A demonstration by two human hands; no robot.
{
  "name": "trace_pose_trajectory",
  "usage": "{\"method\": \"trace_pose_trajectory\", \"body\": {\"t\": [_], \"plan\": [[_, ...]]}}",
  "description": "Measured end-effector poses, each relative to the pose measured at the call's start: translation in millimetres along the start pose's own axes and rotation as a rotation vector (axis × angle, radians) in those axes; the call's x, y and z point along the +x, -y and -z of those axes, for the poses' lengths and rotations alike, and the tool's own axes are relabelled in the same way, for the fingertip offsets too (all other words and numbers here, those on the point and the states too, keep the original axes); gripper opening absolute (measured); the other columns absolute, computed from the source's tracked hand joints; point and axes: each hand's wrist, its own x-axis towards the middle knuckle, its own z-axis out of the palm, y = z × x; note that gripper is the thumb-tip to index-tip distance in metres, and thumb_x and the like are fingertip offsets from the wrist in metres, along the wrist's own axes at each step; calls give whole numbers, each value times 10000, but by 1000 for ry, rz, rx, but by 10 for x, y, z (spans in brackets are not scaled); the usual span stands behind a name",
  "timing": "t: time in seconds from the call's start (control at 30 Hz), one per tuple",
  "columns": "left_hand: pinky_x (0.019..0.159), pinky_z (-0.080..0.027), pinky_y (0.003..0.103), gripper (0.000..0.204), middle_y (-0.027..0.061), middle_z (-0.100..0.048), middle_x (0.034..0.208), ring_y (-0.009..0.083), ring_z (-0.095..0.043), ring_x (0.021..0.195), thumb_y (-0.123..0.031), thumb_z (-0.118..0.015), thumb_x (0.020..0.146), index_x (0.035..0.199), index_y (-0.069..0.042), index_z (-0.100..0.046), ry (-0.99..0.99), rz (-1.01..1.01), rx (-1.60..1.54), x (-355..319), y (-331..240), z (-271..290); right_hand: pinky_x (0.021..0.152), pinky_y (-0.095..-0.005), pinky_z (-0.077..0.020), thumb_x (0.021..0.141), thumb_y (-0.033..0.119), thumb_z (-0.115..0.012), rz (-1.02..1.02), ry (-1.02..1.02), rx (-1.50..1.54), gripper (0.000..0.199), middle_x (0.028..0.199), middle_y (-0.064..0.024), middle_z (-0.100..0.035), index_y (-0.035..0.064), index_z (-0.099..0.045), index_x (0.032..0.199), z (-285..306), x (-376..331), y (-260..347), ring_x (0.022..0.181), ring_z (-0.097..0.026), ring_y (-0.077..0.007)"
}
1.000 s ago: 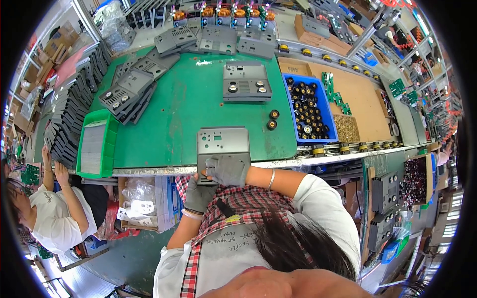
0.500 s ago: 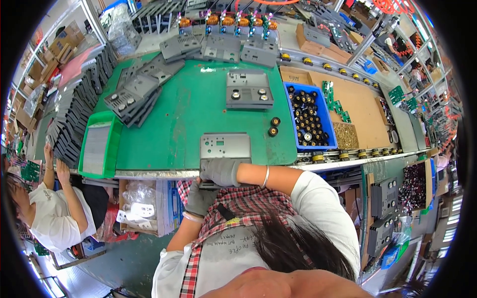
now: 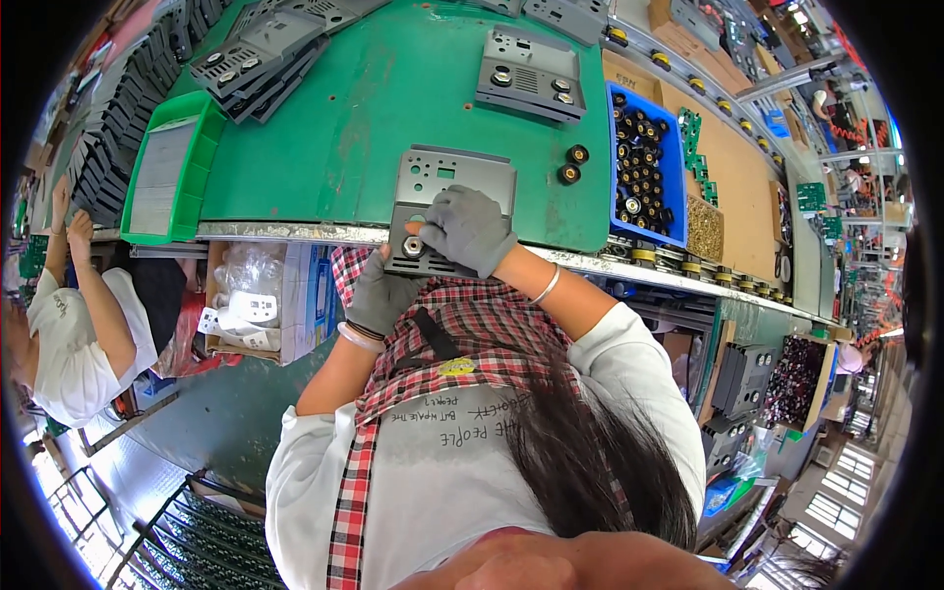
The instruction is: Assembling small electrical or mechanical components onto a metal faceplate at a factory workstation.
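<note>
In the head view, a silver nut (image 3: 413, 247), hidden a moment ago, shows on the grey panel (image 3: 482, 175) across the near edge of the green bench (image 3: 295, 177), probably seated. The right hand (image 3: 464, 231) curls its fingers together beside it, whether pinching I cannot tell; the left hand (image 3: 382, 298) touches the panel's near-left corner, fingers mostly hidden.

The sole view comes from the left one of two wide fisheye cameras worn side by side on the person's head. It faces steeply down, upright and unmirrored, at close range. The flat grey perforated panel (image 3: 492, 187) sits just above frame centre; the green-topped table with a pale metal edge (image 3: 295, 167) spans the upper middle. The red-and-black checked fabric apron (image 3: 467, 339) appears from above, nearer the lens. Straight edges bend toward the dark rim.
</note>
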Motion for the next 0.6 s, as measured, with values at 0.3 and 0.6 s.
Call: {"method": "trace_pose_trajectory", "body": {"t": [0.3, 0.6], "plan": [[941, -392, 415, 458, 86, -553, 1075, 230, -520, 1019, -317, -615, 782, 1124, -39, -489, -140, 35, 1, -17, 17, -130, 715, -357, -463, 739, 325, -568, 104, -50, 61, 249, 828, -53, -596, 103, -639, 825, -141, -110, -6, 831, -545, -232], [643, -533, 343, 455, 100, -607, 926, 226, -610, 822, -395, -531, 833, 1090, -21, -504, -260, 29, 346, -15, -379, -233, 652, -363, -457, 687, 298, -668, -297, -612, 138, 244, 824, -41, -582, 95, -605, 807, 288, -405, -591, 789, -564, -227]]}}
